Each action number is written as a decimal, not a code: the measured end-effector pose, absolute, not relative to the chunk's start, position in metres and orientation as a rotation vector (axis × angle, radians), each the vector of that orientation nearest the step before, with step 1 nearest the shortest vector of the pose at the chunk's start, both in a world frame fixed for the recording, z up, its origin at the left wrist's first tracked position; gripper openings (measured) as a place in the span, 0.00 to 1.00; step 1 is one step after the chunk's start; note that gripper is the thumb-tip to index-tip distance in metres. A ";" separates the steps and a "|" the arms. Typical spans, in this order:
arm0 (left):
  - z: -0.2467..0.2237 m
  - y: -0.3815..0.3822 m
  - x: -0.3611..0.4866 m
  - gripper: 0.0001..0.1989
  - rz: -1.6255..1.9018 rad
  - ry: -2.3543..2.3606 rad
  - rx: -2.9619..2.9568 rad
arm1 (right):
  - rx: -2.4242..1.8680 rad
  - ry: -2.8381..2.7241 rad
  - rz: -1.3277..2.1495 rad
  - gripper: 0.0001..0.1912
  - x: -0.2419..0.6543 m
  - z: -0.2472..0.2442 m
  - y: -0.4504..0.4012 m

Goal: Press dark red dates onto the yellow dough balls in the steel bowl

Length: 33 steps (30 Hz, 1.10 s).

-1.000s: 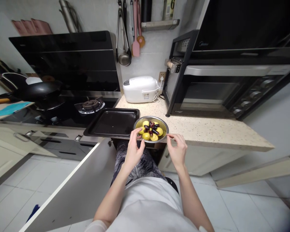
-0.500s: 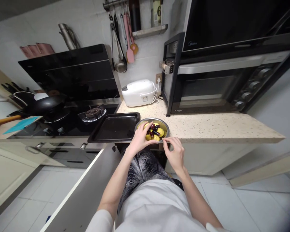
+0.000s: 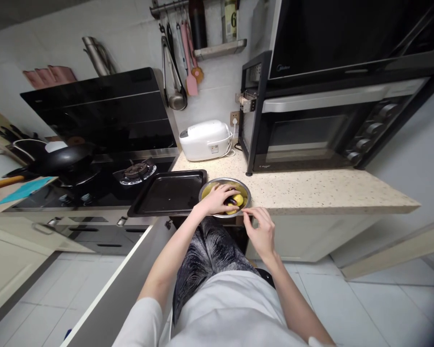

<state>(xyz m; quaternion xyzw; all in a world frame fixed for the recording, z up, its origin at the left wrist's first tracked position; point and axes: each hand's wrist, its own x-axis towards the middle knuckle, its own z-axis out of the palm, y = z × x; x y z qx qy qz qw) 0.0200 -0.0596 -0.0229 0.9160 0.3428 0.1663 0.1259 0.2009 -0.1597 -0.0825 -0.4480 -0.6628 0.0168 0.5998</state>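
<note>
Wall shelving (image 3: 220, 49) above the right grip (image 3: 262, 232), which pinches the metal bowl (image 3: 210, 185), bears a "6"-labelled bottle (image 3: 230, 20); the left grip (image 3: 217, 200), closure unclear, covers yellow pieces (image 3: 238, 199).

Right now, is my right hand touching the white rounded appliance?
No, your right hand is at the near rim of the round silver metal bowl.

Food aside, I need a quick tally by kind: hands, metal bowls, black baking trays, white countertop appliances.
Hands: 2 (left hand, right hand)
Metal bowl: 1
Black baking tray: 1
White appliance: 1
Total: 5
</note>
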 end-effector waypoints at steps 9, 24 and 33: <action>-0.021 -0.066 0.015 0.23 0.531 1.107 2.738 | -1.050 -1.518 0.060 0.09 0.204 -0.081 -0.161; -0.024 -0.056 0.025 0.30 0.507 1.206 2.725 | -1.048 -1.536 0.037 0.09 0.206 -0.085 -0.161; -0.024 -0.049 0.025 0.25 0.502 1.076 2.769 | -1.024 -1.546 0.043 0.09 0.203 -0.085 -0.161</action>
